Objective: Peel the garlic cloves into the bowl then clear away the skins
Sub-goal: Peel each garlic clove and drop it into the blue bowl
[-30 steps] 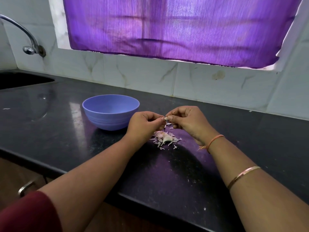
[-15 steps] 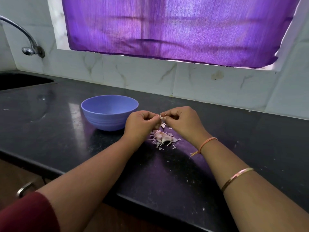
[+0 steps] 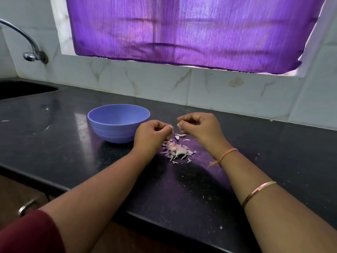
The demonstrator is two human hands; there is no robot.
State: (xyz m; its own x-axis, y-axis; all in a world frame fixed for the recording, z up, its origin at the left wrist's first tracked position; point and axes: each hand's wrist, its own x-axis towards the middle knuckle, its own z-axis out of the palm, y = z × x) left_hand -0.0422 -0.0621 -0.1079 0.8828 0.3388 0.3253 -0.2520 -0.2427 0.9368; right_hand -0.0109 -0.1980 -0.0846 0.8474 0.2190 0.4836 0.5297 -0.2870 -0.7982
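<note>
A small pale piece of garlic [image 3: 180, 124] sits pinched in the right hand [image 3: 200, 127]; the left hand [image 3: 152, 133], just apart, nips a scrap of skin [image 3: 171, 126]. Both hover above the skins [image 3: 176, 150] so peelings drop there, beside the bowl [image 3: 118, 123].

This is a home kitchen. A polished black stone tabletop [image 3: 54, 143] runs along a wall of white marble-patterned tiles [image 3: 151, 83], and a dark sink basin [image 3: 23, 88] is sunk into its far left corner. Above the basin a curved chrome tap [image 3: 27, 42] comes out of the wall. A thin purple cloth curtain [image 3: 182, 28] hangs over the window behind the tabletop, with daylight glowing through it. Below the front edge sits brown wooden cabinetry with a metal drawer handle [image 3: 27, 206]. A round lavender plastic bowl [image 3: 118, 123] stands beside a small heap of pale garlic skins [image 3: 176, 150], the sort of food preparation done at home.
</note>
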